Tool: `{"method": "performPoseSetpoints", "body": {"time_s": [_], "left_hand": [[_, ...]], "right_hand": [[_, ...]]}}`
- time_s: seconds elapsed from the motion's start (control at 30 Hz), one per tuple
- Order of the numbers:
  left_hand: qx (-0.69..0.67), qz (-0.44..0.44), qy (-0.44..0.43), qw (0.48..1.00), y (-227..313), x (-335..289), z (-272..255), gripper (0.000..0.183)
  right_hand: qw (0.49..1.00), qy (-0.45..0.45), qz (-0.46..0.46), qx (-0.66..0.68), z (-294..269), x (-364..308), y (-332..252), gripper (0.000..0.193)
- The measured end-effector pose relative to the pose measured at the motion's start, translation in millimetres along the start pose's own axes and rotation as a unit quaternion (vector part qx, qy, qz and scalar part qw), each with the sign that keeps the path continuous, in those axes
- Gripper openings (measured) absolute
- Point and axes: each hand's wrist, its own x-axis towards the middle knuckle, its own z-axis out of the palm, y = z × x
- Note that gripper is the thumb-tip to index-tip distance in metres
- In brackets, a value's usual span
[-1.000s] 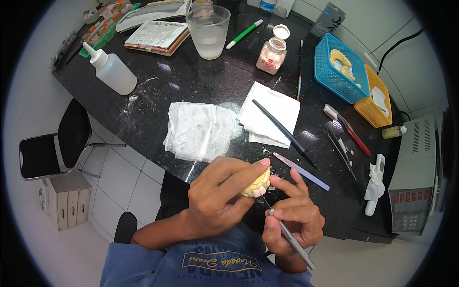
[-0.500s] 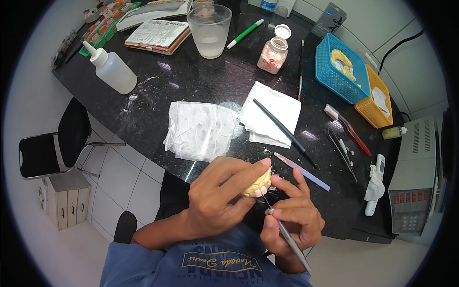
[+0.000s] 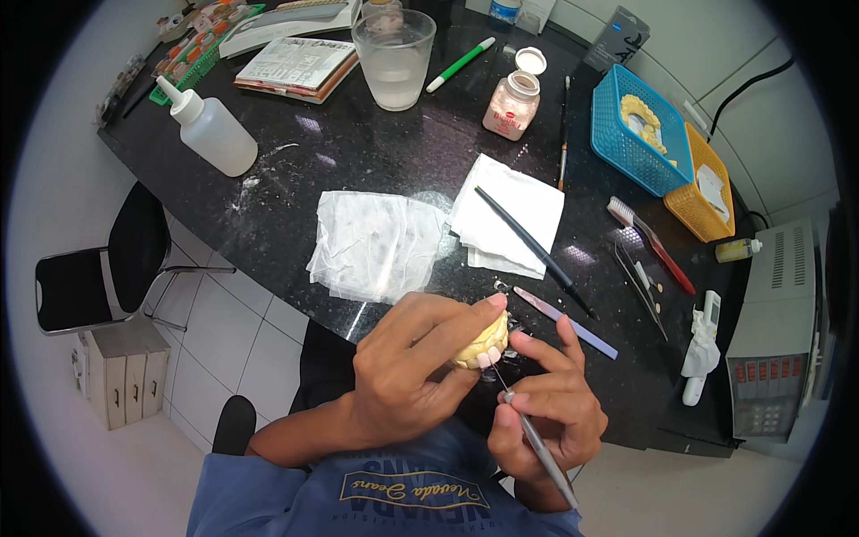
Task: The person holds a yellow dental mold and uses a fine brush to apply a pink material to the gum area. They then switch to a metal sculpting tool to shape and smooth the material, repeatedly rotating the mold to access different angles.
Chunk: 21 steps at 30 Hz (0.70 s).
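Observation:
Between the fingers and thumb of my left hand (image 3: 407, 362) is a yellow plaster dental model (image 3: 484, 345), with pale pinkish-white teeth (image 3: 489, 358) on its near edge. My right hand (image 3: 553, 412) pinches a slim metal dental carving tool (image 3: 541, 447) like a pen. The tool's thin tip meets or comes very close to the pale teeth; exact contact is too small to tell. A fingertip of my right hand lies close to the model's right side. My left fingers cover much of the model.
Tissues (image 3: 376, 246) and a folded white napkin (image 3: 510, 215) bearing a dark brush (image 3: 532, 251) lie ahead. Beyond stand a squeeze bottle (image 3: 215, 134), a water cup (image 3: 394, 67) and an open powder jar (image 3: 512, 107). Right are a purple file (image 3: 573, 327), tweezers (image 3: 640, 291), a toothbrush (image 3: 658, 242) and a blue basket (image 3: 613, 134).
Very little differs. The carving tool's handle has shifted slightly, and the index finger of my right hand is raised a bit differently. My left hand keeps the model in the same place.

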Motion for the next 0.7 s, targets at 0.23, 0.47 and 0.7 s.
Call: {"method": "performPoseSetpoints", "body": {"time_s": [0.23,0.47,0.7], "left_hand": [[0.001,-0.009,-0.014,1.0,1.1,2.1,-2.8,0.052],[0.038,-0.004,-0.01,0.999,0.8,0.6,-1.2,0.055],[0.039,-0.007,-0.009,0.999,3.0,1.9,-0.2,0.058]], "right_hand": [[0.999,0.023,0.002,0.026,-5.0,-7.9,-1.9,0.022],[0.999,0.031,0.001,0.019,2.7,-2.4,0.2,0.021],[1.0,0.016,-0.001,-0.01,0.7,-1.4,-1.3,0.02]]}}
